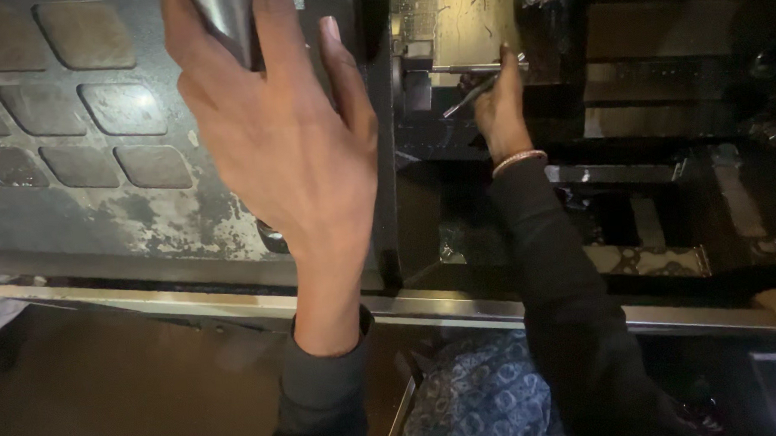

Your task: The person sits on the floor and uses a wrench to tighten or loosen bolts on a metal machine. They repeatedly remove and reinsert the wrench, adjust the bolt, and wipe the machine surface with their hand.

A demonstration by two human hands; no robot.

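My left hand [273, 132] is raised close to the camera against the dark machine door [103, 193], its fingers wrapped on a shiny metal handle [222, 22] at the top edge. My right hand [500, 111] reaches deep into the machine's dark interior. It grips a thin metal tool [470, 95] that points toward a horizontal metal bar [473, 68] clamped beside a wet yellowish plate [476, 21]. A thin bangle [518, 161] circles the right wrist, and both arms wear dark sleeves.
The door panel carries several worn, rounded square pads [122, 107] and scuffed paint. A bright metal rail [494, 309] runs along the machine's front edge. Dark slideways and covers [656, 256] fill the right interior. Blue patterned cloth [480, 395] shows below.
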